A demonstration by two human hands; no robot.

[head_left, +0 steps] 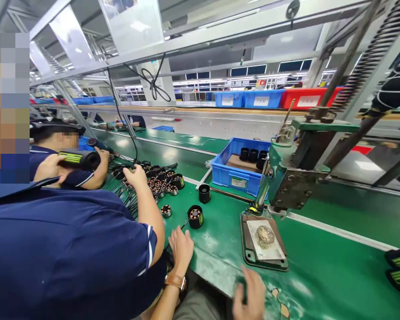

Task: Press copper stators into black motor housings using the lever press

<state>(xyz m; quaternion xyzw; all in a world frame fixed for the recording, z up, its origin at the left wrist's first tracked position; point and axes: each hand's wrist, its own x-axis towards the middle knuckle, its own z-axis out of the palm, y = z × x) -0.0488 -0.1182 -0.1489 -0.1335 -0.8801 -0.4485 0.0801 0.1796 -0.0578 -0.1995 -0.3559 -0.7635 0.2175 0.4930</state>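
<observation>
The scene is brightly and evenly lit from overhead strip lights [200,82] far back in the hall. The green table [320,266] shows soft pale glare patches and only faint shadows under the objects. The wide lens bends the frame rails [193,42] and stretches things near the edges. The right hand [250,295] at the bottom is slightly blurred. A pixelated block [8,106] covers the left edge.

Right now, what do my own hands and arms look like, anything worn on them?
Both hands are bare, no gloves. The left hand has a watch with a brown strap and metal case at the wrist. The right hand shows no ring or band. No sleeves reach either forearm.
</observation>
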